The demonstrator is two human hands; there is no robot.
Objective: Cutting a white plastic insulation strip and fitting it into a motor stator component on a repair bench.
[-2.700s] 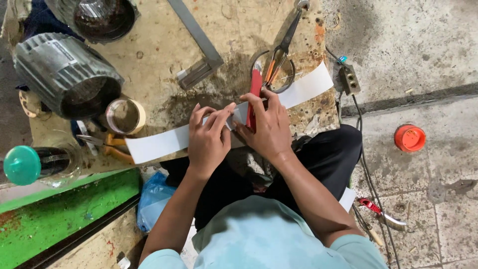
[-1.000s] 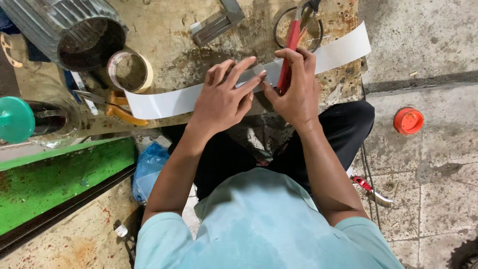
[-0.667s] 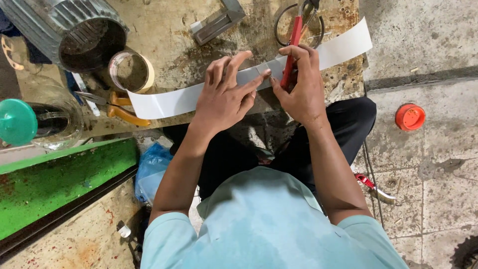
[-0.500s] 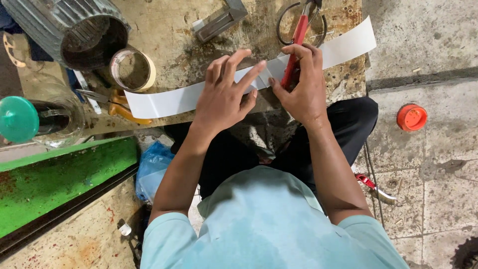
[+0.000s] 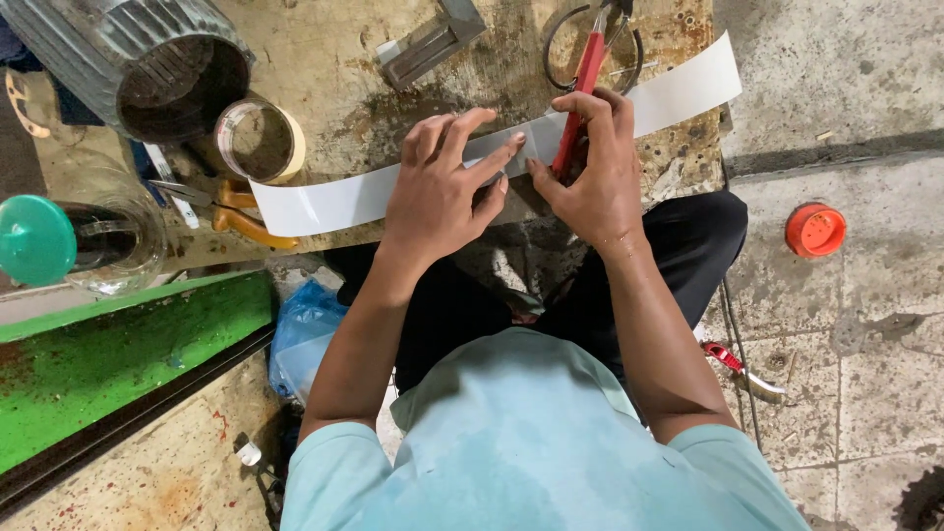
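A long white strip (image 5: 324, 202) lies across a stained, worn work surface (image 5: 334, 59). My left hand (image 5: 438, 192) presses flat on the strip near its middle, fingers spread. My right hand (image 5: 590, 172) grips a red-handled tool (image 5: 580, 103) and holds it upright against the strip, just right of the left fingertips. The tool's tip is hidden by my fingers. The strip's right end (image 5: 688, 88) sticks out past the surface's edge.
A ribbed grey motor housing (image 5: 147, 59) and a tape roll (image 5: 258, 140) stand at the left, with orange-handled scissors (image 5: 231, 211) and a jar with a teal lid (image 5: 39, 241). A metal square (image 5: 428, 39) lies behind. An orange cap (image 5: 814, 229) and red-handled pliers (image 5: 737, 364) lie on the floor.
The view shifted, so the work surface sits higher in frame. My left fingers spread wider along the strip. My right hand keeps the red tool against the strip at nearly the same spot.
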